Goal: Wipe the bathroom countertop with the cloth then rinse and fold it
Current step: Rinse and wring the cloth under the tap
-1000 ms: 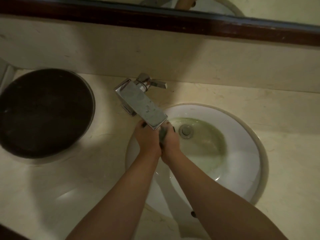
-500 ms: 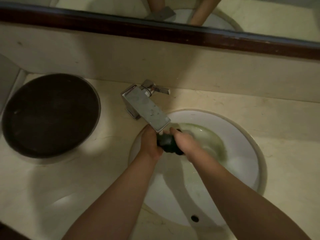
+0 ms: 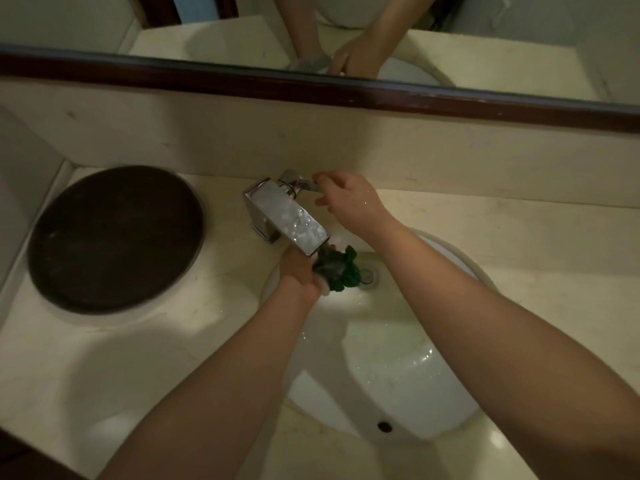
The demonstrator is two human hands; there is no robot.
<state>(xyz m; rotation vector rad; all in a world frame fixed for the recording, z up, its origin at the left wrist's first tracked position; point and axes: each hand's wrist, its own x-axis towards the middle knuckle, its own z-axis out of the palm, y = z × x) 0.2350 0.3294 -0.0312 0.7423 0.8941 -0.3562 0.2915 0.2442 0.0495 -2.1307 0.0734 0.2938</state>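
Left hand (image 3: 298,268): clenched round the cloth, knuckles tucked under the outlet end of the spout, reaching in from the near edge of the countertop.
Cloth (image 3: 337,270): dark green, wadded into a wet-looking bunch, sticking out to the right of the left fist; held over the basin, just beside the drain, directly below the spout's tip.
Right hand (image 3: 349,199): raised behind the spout, thumb and fingertips pinching the free end of the lever; remaining fingers loosely curled, water drops on the back of the hand.
Lever (image 3: 300,183): chrome, at the back of the spout, pointing right toward the right hand.
Spout (image 3: 287,220): flat, rectangular, chrome, angled out over the basin, top beaded with droplets; running water or not, cannot tell.
Basin (image 3: 415,375): white, round, set into the countertop, inner wall speckled with drops; overflow hole (image 3: 384,426) on the near wall.
Drain (image 3: 367,275): metal, at the bottom, partly hidden by the cloth.
Countertop (image 3: 138,358): pale cream stone, glossy.
Round tray (image 3: 114,237): dark, on the countertop well left of the spout.
Mirror (image 3: 485,39): above the backsplash (image 3: 173,133), dark frame (image 3: 242,76) along its lower edge, reflecting the hands.
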